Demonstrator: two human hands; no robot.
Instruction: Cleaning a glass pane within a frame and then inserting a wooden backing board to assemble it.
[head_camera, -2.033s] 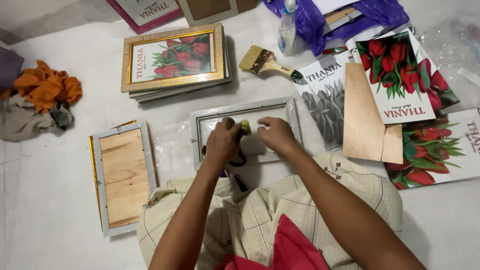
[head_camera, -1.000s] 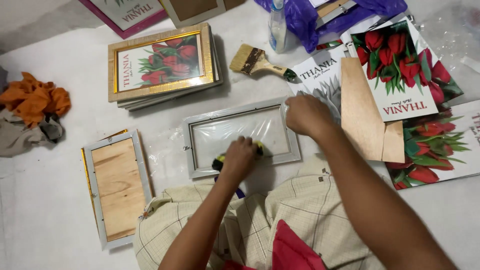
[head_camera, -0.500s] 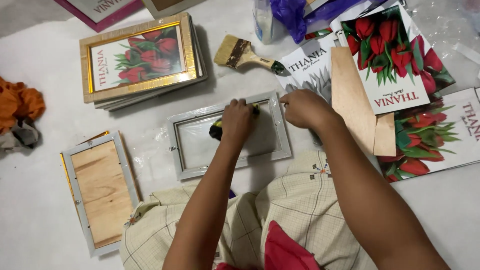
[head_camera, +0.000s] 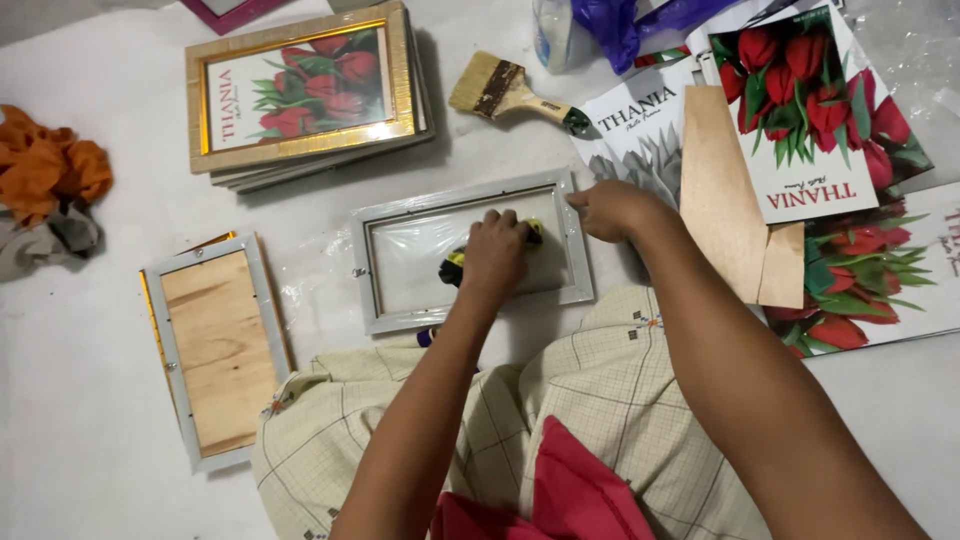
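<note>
The grey picture frame (head_camera: 470, 258) lies face down on the white floor covering (head_camera: 90, 420), directly under both hands, with its clear pane showing inside the border. The left hand (head_camera: 495, 255) rests on the middle of the pane, fingers curled together and clamped on a small yellow and black tool (head_camera: 455, 268) whose ends poke out on either side of the knuckles. The right hand (head_camera: 612, 208) sits just to the right of it, fingertips bunched and pressing on the frame's top right corner; whether anything is pinched between them cannot be told.

Just beyond the right fingertips lies a grey printed sheet (head_camera: 640, 135), and to its right a thin tan backing board (head_camera: 725, 195) overlaps 2 red tulip prints (head_camera: 810, 110). Above the right hand a flat paintbrush (head_camera: 505, 92) with pale bristles lies on the floor, and past it sit a clear plastic bottle (head_camera: 552, 30) and a purple plastic bag (head_camera: 625, 20).

Up and to the left of the left hand, a gold frame with a tulip print (head_camera: 300, 90) tops a short stack. Further left and lower, another grey frame (head_camera: 215, 350) lies face down with its plywood back showing. At the far left edge a heap of orange and grey rags (head_camera: 45, 190) sits well apart. Below both hands, the person's checked cream garment (head_camera: 560, 400) and a red cloth (head_camera: 575, 490) fill the near edge.
</note>
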